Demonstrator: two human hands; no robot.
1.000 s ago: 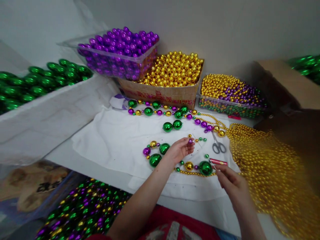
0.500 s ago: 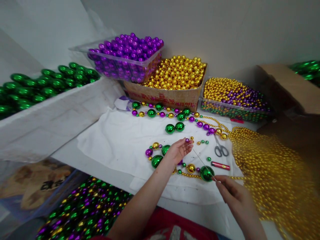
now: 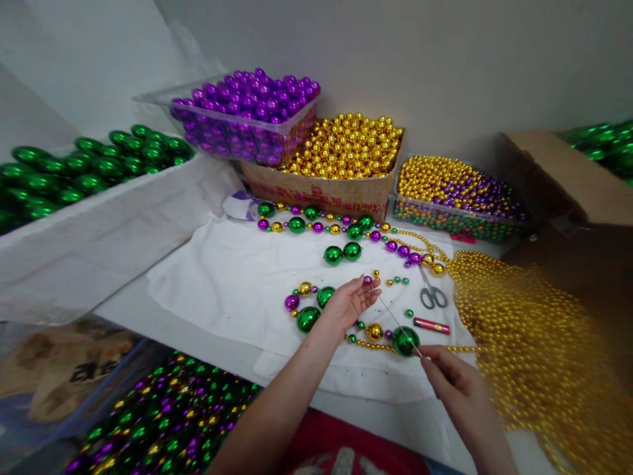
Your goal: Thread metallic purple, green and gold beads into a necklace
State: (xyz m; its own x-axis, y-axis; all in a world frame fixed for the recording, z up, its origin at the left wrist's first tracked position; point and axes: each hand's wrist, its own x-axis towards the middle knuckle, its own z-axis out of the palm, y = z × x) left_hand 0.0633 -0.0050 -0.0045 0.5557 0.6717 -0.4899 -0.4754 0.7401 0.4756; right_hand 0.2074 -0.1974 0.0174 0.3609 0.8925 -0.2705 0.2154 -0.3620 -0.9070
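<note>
My left hand (image 3: 349, 305) pinches a small purple bead (image 3: 367, 280) between thumb and forefinger, its other fingers loosely curled. From there a thin pale string (image 3: 393, 318) runs taut, down and right, to my right hand (image 3: 457, 376), whose thumb and forefinger are closed on it. A big green bead (image 3: 406, 341) lies beneath the string, on the white cloth. Partly behind my left forearm rests a bead strand (image 3: 305, 288) of green, gold and purple. Small loose green beads (image 3: 409, 313) and gold beads (image 3: 376, 272) lie near my left fingertips.
Scissors (image 3: 433, 297) and a red lighter (image 3: 432, 326) lie right of centre. Gold bead chains (image 3: 534, 336) pile at right. Behind stand a purple-bead tub (image 3: 247, 119), a gold-bead carton (image 3: 316, 191) and a mixed-bead tub (image 3: 459, 218). A white box (image 3: 99, 244) holds green beads at left.
The whole view has shifted slightly, moving things a little to the left. Both hands keep nearly the same pose, with the string still stretched between them.
</note>
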